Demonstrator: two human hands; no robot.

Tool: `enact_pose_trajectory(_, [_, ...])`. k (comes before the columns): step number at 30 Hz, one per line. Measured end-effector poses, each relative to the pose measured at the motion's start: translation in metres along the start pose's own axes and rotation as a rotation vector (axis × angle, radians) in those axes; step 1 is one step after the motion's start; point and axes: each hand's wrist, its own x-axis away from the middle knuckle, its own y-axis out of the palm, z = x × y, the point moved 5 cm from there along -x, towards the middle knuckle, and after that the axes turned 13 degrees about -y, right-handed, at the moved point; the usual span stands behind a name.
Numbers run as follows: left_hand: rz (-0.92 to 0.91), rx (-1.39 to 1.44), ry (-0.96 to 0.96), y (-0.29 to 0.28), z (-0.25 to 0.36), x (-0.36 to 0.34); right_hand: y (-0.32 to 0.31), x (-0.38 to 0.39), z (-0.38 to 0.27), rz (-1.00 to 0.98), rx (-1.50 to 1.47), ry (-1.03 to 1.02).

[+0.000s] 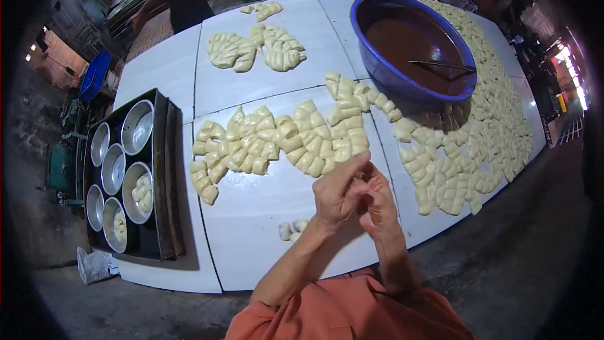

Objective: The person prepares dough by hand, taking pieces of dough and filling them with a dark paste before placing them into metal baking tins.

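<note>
Over the near middle of the white table [251, 204], my left hand [338, 194] and my right hand [379, 204] are pressed together. Fingers of both are curled in, and whatever lies between them is hidden. Just beyond, cut pale dough pieces [308, 135] lie in joined rows across the middle. A small clump of dough pieces [293, 230] rests beside my left wrist. To the left, a dark tray [165, 214] carries several round metal tins [137, 127]; dough pieces [143, 193] sit in two of the nearer ones.
A purple basin [409, 90] of brown liquid, with a thin dark tool [440, 64] in it, stands at the far right. Many more dough pieces [491, 132] cover the right side. Farther dough slabs [231, 51] lie at the back. Another person's arm [151, 0] shows beyond the far-left edge.
</note>
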Motion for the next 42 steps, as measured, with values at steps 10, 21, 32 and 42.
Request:
enact_pose_trajectory(10, [-0.168, 0.573, -0.469, 0.09, -0.037, -0.012, -0.037, -0.083, -0.082, -0.012, 0.07, -0.072])
enact_pose_trajectory(21, [-0.326, 0.279, -0.832, 0.056, -0.048, -0.004, -0.144, -0.284, -0.157, -0.618, 1.801, -0.052])
enact_pose_trajectory(32, [-0.389, 0.36, -0.862, 0.067, -0.047, -0.017, -0.048, -0.202, -0.163, -0.264, 0.665, -0.043])
enact_pose_trajectory(42, [-0.054, 0.968, -0.969, 0.037, -0.068, 0.009, -0.034, -0.069, -0.038, -0.149, 0.175, 0.126])
